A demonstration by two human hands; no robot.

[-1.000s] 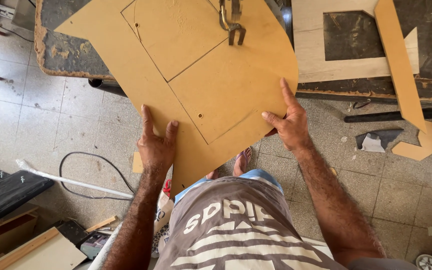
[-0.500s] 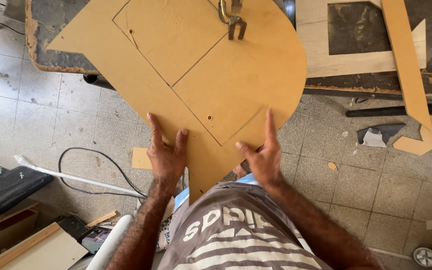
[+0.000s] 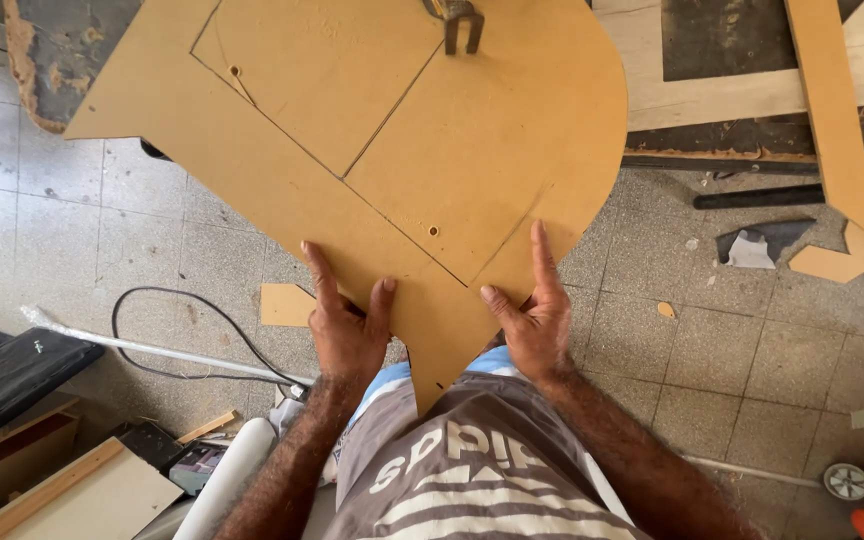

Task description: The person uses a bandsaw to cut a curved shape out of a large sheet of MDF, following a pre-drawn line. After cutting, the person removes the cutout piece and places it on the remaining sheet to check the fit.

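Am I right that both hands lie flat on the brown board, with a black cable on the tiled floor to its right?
Not quite. The head view shows the left hand and right hand flat on the brown board, but the black cable lies on the tiled floor to its left, not right.

A black cable (image 3: 167, 330) and board offcuts (image 3: 837, 262) lie on the tiled floor (image 3: 742, 340).

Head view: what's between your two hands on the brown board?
Only the board's own bare surface, narrowing to its point, lies between the left hand and right hand, as the head view shows.
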